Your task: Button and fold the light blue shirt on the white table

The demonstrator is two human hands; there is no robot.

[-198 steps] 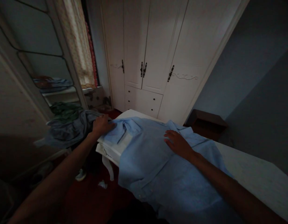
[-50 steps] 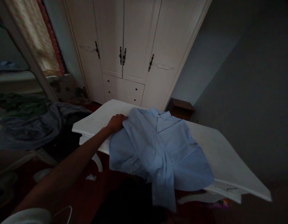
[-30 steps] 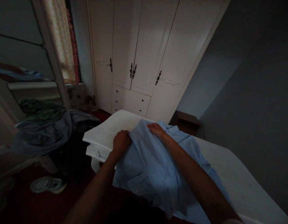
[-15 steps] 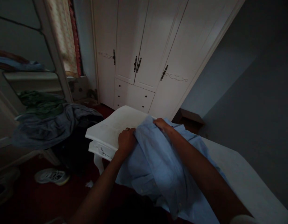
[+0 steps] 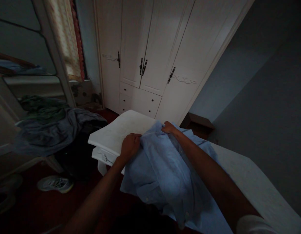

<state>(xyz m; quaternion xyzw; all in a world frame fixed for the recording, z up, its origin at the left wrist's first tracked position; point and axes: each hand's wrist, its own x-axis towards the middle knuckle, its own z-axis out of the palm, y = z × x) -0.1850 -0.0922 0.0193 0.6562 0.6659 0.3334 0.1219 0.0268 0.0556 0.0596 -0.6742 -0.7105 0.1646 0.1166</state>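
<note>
Two hands of yours grasp one light blue shirt [image 5: 165, 165], which lies bunched across the table and hangs over its near edge. Your left hand [image 5: 131, 144] has its fingers curled on the shirt's left edge, their tips hidden by the hand and cloth. Your right hand [image 5: 167, 127] pinches fabric farther off, near the collar; the thumb is hard to make out, and your own forearm covers part of the collar. Both backs of the hands face up, the left one lower and nearer. Your left forearm slants in from the near left and your right from the near right, where a pale cuff [image 5: 253, 224] is cut off. The shirt's near end runs out of view. Around it, the white table [image 5: 118, 130] stretches off to the right. On the left sit a dim heap of clothes [image 5: 55, 130] and, on the dark red floor, a shoe [image 5: 55, 184]. At the far side stands a white wardrobe [image 5: 145, 48], its top cropped.
</note>
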